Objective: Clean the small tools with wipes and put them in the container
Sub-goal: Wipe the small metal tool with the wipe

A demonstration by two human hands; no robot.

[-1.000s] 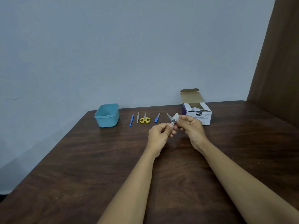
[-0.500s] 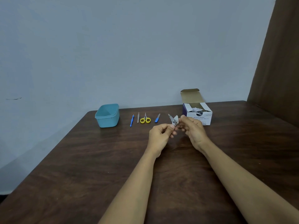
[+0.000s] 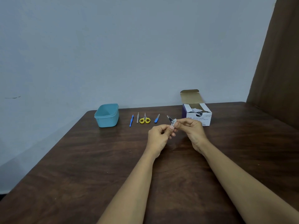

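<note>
Since a second ago the wipe [image 3: 174, 121] has sunk lower on the small metal tool [image 3: 169, 118], possibly clippers. Left hand [image 3: 159, 136] pinches the tool, right hand [image 3: 193, 130] the wipe; the tool's tip projects beyond both grips, above the tabletop [image 3: 97, 159] near its far edge.

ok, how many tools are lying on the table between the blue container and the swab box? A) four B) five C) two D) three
A: four lie in a row there, the blue stick tool, the grey tool, the yellow scissors and the blue-handled file; the fifth, a metal tool, is up in the left hand, with the right hand pinching a wipe on it.
</note>
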